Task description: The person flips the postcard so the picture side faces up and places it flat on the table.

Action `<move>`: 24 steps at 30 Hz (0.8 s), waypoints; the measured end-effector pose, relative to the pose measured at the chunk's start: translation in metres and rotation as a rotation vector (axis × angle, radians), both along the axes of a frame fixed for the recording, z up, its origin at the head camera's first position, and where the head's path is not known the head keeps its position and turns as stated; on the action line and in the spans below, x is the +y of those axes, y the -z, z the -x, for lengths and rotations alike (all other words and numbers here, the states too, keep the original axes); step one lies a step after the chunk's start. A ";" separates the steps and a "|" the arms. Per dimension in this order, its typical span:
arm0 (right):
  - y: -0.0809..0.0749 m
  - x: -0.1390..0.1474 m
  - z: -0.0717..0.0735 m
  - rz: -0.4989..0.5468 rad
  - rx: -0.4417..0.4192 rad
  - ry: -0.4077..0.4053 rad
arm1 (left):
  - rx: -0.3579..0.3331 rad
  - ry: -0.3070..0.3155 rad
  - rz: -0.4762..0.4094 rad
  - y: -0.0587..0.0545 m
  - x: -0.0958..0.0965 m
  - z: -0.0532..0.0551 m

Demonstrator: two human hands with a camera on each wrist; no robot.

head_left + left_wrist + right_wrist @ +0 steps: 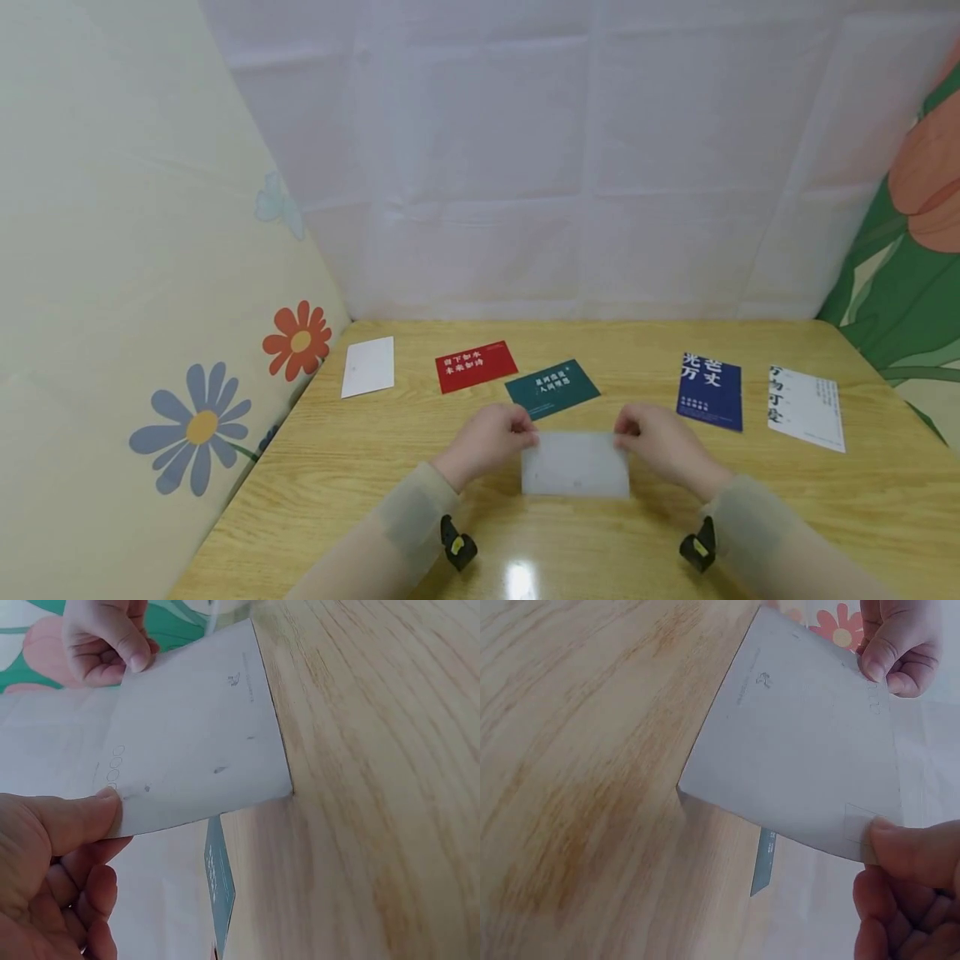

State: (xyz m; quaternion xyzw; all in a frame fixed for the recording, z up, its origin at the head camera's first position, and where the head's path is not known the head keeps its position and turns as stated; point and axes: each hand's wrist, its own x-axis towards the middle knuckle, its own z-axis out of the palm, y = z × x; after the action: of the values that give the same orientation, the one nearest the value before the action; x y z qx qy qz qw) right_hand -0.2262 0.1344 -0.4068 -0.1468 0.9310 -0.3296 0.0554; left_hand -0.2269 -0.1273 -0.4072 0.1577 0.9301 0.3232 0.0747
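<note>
Your left hand [486,440] and right hand [666,442] pinch the white card [576,467] near its far corners: likely light, semi-stiff, easily creased, best held by edges.

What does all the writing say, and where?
"光芒万丈": blue card
"万物可爱": right white card
"…下如水 未来如诗": red card, start blurred
"人间…": green card, rest blurred
Held card: print too small
Left white card: nothing readable
Other print: too tiny
</note>
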 end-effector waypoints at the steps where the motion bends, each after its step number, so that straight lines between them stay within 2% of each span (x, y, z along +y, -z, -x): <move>1: -0.001 0.000 0.000 -0.005 0.015 -0.005 | 0.009 0.002 0.003 -0.001 0.000 0.000; 16: -0.005 0.003 -0.003 -0.023 0.142 -0.027 | 0.121 0.025 0.005 -0.009 0.001 -0.004; 19: -0.005 0.003 -0.004 -0.021 0.133 -0.031 | 0.147 0.040 0.030 -0.009 0.001 -0.003; 24: -0.006 0.003 -0.008 -0.034 0.085 -0.027 | 0.238 0.080 0.114 -0.007 0.001 -0.003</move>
State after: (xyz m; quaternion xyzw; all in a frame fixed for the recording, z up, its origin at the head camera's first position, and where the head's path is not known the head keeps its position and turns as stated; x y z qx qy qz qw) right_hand -0.2184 0.1371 -0.4011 -0.1725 0.9358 -0.3065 0.0228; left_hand -0.2241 -0.1264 -0.4002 0.2272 0.9422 0.2457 -0.0145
